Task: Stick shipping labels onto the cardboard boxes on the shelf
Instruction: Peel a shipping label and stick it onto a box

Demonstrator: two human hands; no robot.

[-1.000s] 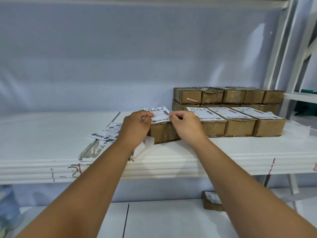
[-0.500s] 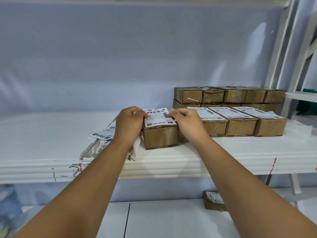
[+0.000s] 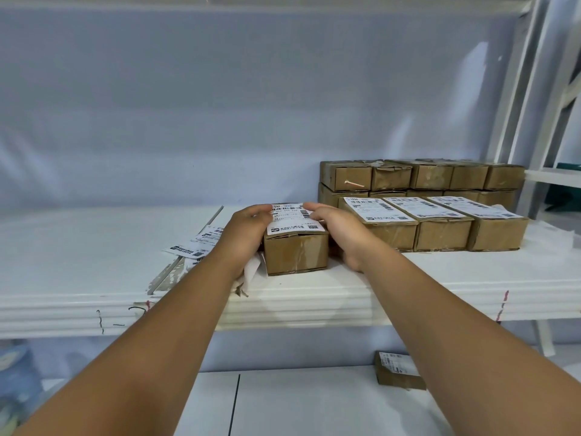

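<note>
Cardboard, brown, scuffed and banded with glossy clear tape, forms the small oblong cardboard box (image 3: pixel 295 253) sitting on the white shelf (image 3: pixel 94 272) between both hands. A white paper shipping label (image 3: pixel 294 220) printed with barcodes lies flat on its top. The left hand (image 3: pixel 243 237) cups the box's left side and the right hand (image 3: pixel 342 231) its right, with the fingers of each curled over onto the label's far corners. Just right of the right hand stand three labelled boxes (image 3: pixel 440 228), with plain stacked boxes (image 3: pixel 421 176) behind them. Loose labels (image 3: pixel 196 243) fan out left of the left hand, and crumpled backing paper (image 3: pixel 251 275) shows beneath it. Fingertips hide the label's far edge, and its print is too small to read.
</note>
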